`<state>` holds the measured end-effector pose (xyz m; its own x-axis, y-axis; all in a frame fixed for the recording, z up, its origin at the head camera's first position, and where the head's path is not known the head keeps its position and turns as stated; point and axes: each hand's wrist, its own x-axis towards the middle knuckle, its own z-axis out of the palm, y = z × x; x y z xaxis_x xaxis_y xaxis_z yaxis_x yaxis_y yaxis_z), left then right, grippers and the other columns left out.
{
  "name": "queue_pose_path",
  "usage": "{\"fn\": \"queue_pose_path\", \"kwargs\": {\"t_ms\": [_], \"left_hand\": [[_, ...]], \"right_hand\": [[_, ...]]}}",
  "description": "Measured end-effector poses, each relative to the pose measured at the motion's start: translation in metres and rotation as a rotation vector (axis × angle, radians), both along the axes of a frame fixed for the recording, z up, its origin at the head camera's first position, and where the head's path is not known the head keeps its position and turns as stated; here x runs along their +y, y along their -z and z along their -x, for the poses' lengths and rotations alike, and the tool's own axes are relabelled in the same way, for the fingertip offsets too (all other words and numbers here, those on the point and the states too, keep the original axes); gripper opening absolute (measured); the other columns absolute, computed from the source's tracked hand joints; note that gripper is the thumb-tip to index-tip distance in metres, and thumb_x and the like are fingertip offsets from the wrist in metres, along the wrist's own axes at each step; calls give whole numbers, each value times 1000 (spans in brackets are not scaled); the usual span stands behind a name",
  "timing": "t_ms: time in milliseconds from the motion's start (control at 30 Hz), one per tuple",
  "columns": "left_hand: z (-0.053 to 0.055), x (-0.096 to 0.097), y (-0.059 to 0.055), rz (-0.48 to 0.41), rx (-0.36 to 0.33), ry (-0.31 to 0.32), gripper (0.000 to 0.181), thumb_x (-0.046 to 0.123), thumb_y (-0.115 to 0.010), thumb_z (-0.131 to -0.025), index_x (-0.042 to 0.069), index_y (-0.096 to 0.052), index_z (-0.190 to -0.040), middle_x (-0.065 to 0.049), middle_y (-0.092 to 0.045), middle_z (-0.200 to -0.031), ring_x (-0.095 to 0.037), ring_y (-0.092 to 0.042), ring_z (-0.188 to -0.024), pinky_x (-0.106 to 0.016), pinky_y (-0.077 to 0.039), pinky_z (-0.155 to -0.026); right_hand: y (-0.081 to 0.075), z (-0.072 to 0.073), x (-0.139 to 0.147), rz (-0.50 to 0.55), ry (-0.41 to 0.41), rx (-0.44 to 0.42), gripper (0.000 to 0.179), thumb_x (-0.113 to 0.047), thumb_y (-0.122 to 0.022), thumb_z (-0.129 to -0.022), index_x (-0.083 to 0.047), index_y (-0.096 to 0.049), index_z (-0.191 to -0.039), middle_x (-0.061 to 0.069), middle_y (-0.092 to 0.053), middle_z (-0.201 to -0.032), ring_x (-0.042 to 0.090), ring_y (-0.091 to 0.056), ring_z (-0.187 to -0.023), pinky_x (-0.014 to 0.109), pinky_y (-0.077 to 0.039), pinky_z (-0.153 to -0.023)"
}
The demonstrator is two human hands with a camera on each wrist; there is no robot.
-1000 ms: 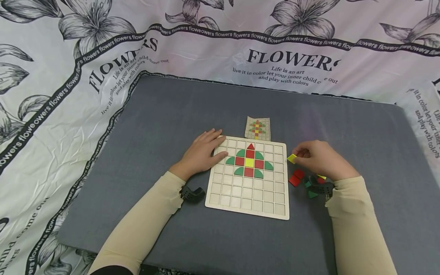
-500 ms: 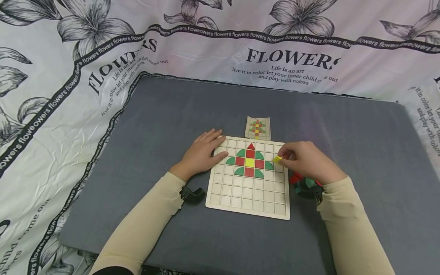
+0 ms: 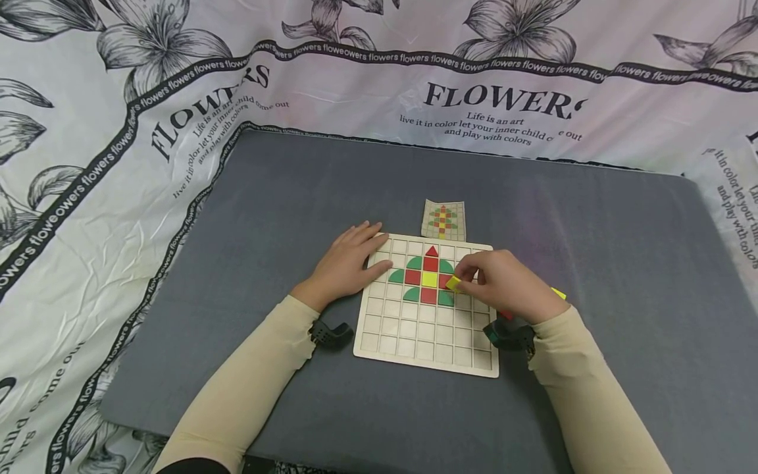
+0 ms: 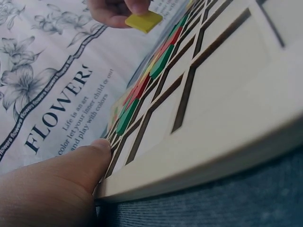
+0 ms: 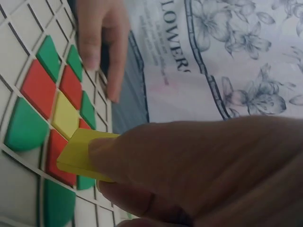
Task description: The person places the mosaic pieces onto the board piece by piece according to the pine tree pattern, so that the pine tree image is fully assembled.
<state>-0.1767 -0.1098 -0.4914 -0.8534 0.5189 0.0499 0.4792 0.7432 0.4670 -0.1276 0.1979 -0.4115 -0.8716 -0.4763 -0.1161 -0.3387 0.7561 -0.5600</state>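
Note:
A pale gridded board (image 3: 426,336) lies on the grey table, with red, green and yellow pieces set in its cells in a tree-like pattern. Between thumb and fingers my right hand (image 3: 503,280) pinches a yellow square tile (image 3: 453,283), held above the right side of the pattern. The right wrist view shows the yellow tile (image 5: 80,153) tilted, overlapping a red piece (image 5: 56,158) in the board. My left hand (image 3: 349,260) rests with spread fingers on the board's upper left edge. Its thumb (image 4: 90,163) lies along the rim in the left wrist view.
A small pattern card (image 3: 443,220) with a coloured tree lies just beyond the board's far edge. Right of the board, loose pieces are mostly hidden under my right hand and wrist; a yellow piece (image 3: 558,293) shows. A flower-printed cloth (image 3: 355,92) hangs behind the grey table (image 3: 320,178).
My right hand has carried the yellow tile leftward from beside the board to over the pattern. The left hand has stayed in place on the board's edge.

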Motion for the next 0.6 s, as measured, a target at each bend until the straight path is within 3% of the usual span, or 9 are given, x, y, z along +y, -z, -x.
{"fn": "queue_pose_path", "kwargs": {"t_ms": [367, 600], "left_hand": [[1, 0, 0, -3, 2, -1, 66, 49, -59, -106, 14, -47, -160, -8, -36, -170, -27, -23, -161, -45, -16, -133], [1, 0, 3, 4, 1, -7, 67, 51, -59, -106, 15, -46, -161, -7, -35, -170, -26, -22, -161, -43, -14, -134]], "right_hand": [[9, -2, -16, 58, -90, 3, 8, -8, -78, -92, -14, -80, -97, -8, -70, -86, 11, -58, -71, 27, -50, -62], [13, -6, -27, 29, -129, -32, 7, -9, -76, -93, -14, -80, -96, -10, -70, -85, 9, -59, -72, 28, -53, -65]]}}
